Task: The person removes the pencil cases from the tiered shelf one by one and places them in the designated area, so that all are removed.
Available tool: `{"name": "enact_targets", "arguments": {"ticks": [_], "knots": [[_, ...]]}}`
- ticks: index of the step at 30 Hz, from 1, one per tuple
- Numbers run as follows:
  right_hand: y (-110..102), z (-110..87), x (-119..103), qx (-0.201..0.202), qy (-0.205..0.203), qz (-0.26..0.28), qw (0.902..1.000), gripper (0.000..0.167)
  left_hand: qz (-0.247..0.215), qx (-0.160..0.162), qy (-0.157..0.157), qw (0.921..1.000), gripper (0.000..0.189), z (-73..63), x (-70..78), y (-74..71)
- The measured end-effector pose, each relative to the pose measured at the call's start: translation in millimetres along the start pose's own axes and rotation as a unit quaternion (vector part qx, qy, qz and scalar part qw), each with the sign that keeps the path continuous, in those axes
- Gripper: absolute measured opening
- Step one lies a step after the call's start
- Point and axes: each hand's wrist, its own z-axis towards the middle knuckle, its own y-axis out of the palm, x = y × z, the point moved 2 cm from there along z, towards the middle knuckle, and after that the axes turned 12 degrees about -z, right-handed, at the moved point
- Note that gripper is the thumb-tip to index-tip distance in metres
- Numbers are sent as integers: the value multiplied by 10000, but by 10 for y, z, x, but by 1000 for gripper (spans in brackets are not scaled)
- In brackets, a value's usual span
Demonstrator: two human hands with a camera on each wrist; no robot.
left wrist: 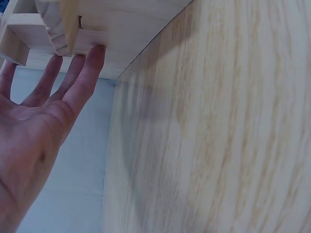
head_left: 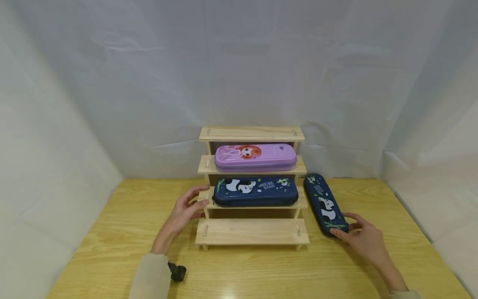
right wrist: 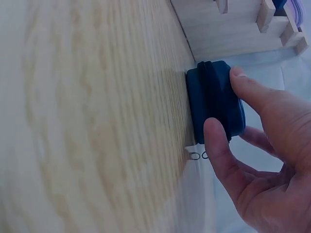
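Note:
A stepped wooden rack (head_left: 252, 231) with several tiers stands on the table. A purple pencil case (head_left: 257, 155) with a cartoon girl lies on its second tier from the top. On the tier below lies a dark blue panda pencil case (head_left: 257, 195). My left hand (head_left: 182, 212) touches the rack's left side, its fingers (left wrist: 80, 85) fairly straight against the wood. Right of the rack, another dark blue panda pencil case (head_left: 323, 203) lies at a slant on the table. My right hand (head_left: 364, 241) pinches its near end between thumb and fingers, as the right wrist view (right wrist: 216, 102) also shows.
The wood-grain table (head_left: 239, 270) has white sheeting (head_left: 254, 74) behind it and on both sides. A small black object (head_left: 177, 272) shows beside the left sleeve (head_left: 151, 274).

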Motion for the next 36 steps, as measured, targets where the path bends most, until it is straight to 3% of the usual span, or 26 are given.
{"name": "enact_targets", "arguments": {"ticks": [6, 9, 13, 15, 23, 31, 36], "knots": [[15, 2, -18, -39, -190, 2, 9998, 75, -84, 32, 19, 10000, 47, -1, 15, 21], [-2, -18, -32, 475, -587, -67, 9971, 66, -75, 36, 37, 10000, 47, -4, 14, 19], [-59, -45, -99, 1431, -1153, 45, 9830, 55, -63, 51, 32, 10000, 47, -6, 15, 19], [-91, -50, -140, 1687, -1342, 177, 9763, 52, -66, 53, 29, 10000, 47, -5, 14, 19], [-176, -21, -377, 1750, -1987, 432, 9633, 55, -45, 68, -6, 10000, 47, -7, 7, 17], [-187, 57, -723, 1982, -2778, 813, 9364, 61, -50, 105, -39, 9999, 48, -15, 9, 21], [-219, 130, -905, 2054, -3192, 767, 9220, 66, -70, 86, -39, 9999, 48, -13, 10, 25]]}}
